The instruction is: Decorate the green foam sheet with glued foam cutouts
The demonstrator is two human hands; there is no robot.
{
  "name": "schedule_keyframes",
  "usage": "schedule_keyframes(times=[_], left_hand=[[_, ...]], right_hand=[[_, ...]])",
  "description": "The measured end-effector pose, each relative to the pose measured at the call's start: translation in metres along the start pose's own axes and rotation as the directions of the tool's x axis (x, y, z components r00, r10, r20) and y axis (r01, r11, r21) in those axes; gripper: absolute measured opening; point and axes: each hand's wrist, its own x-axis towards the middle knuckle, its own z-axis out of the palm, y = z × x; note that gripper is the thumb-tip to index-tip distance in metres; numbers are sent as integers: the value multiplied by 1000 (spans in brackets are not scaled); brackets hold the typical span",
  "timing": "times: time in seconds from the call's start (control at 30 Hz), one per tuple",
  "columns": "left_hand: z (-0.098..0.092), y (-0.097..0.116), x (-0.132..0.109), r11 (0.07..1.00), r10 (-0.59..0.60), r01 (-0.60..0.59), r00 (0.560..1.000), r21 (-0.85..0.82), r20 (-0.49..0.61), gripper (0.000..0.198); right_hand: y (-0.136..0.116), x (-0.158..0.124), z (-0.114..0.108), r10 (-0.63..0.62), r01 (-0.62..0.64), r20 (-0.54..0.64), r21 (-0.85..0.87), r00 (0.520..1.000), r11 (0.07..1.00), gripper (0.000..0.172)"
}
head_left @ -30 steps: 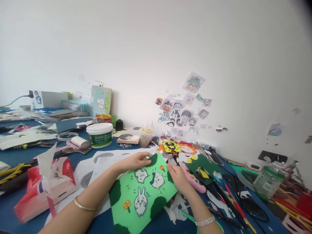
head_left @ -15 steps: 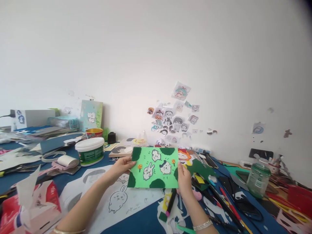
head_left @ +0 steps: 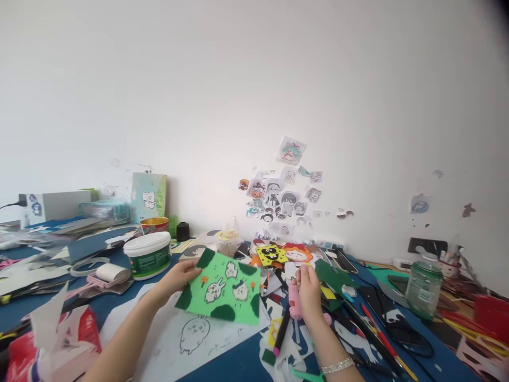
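A bright green card (head_left: 234, 289) carries pasted paper figures, orange flowers and dark green patches. My left hand (head_left: 183, 273) pinches it at the upper left edge, and it hangs tilted above a white drawing sheet (head_left: 159, 339). That sheet shows an outlined rabbit-like figure, partly covered by the card. Apart from the card, my right hand (head_left: 308, 289) is raised over the clutter with its fingers curled together; nothing shows in them. Just beside and below it lies a pink object (head_left: 295, 301), partly hidden. A black marker with a pink end (head_left: 281, 334) lies nearby.
Paper scraps (head_left: 286, 355) and pens (head_left: 376, 329) cover the right side. A white-lidded tub (head_left: 147, 257) stands left, a green-tinted jar (head_left: 424, 289) right. A tissue pack (head_left: 79, 337) lies front left. Behind, a yellow cartoon cutout (head_left: 271, 255) lies below the wall drawings (head_left: 274, 193).
My right hand has let go of the green card. The card has moved left and tilted in my left hand, uncovering the yellow cutout and the pink object.
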Motion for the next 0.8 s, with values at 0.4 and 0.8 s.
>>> schedule_keyframes(times=[0.4,0.8], left_hand=[[70,16,-17,807,393,-152,859,571,-327,25],[228,29,-9,853,518,-518,825,63,-228,19]], right_hand=[[-3,-7,9,-21,29,144,-48,989,998,40],[-2,-13,8,141,-105,351,-119,926,987,44]])
